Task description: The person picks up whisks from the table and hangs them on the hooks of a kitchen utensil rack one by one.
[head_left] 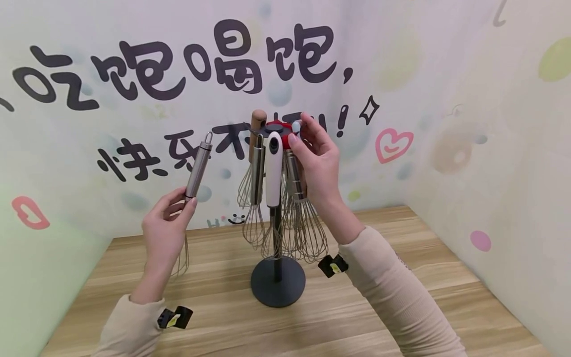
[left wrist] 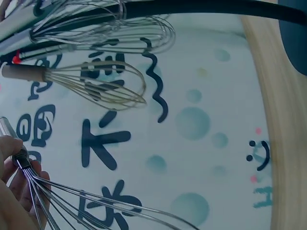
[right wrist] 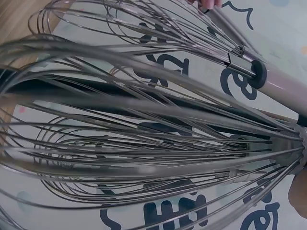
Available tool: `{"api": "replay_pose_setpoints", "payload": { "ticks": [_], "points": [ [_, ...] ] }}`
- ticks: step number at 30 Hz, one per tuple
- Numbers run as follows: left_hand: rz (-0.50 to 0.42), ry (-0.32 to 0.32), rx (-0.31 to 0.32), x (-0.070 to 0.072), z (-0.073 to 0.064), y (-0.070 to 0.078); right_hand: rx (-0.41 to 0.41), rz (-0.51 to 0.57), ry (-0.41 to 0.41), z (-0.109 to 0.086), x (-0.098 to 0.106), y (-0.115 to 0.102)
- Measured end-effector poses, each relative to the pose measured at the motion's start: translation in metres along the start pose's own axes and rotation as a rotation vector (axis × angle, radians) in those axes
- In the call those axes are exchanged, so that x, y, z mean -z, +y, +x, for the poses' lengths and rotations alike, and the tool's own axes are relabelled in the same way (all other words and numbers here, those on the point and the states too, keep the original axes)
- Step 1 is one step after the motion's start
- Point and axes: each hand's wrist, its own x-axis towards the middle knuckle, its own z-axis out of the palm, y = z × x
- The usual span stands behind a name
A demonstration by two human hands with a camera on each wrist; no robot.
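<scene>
My left hand [head_left: 167, 223] pinches the lower handle of a steel whisk [head_left: 199, 168], its hanging loop up and its wires down, left of a black stand [head_left: 277, 287]. Those wires [left wrist: 81, 196] spread below the fingers in the left wrist view. At the stand's top, my right hand [head_left: 323, 168] has thumb and index finger at the upper end of a steel-handled whisk [head_left: 294, 176], beside red and pale blue parts. Large wire loops [right wrist: 144, 103] of a whisk fill the right wrist view.
Other whisks hang round the stand: one white-handled [head_left: 273, 173], one steel-handled [head_left: 257, 171], one wooden-handled [head_left: 257, 121]. The stand's round base rests on a wood-grain table [head_left: 357, 317]. Close behind rises a printed wall [head_left: 196, 29], with side walls left and right.
</scene>
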Motion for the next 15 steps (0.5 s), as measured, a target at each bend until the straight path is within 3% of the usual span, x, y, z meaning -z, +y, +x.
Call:
{"api": "replay_pose_setpoints", "payload": {
  "ticks": [9,15],
  "points": [
    [-0.087,-0.037,0.043,-0.003,-0.006,0.022,-0.009,-0.037,-0.023,0.0,0.004,0.0],
    [-0.131,-0.059,0.038,-0.005,-0.007,0.03,0.003,-0.065,-0.052,0.002,0.008,0.001]
  ]
}}
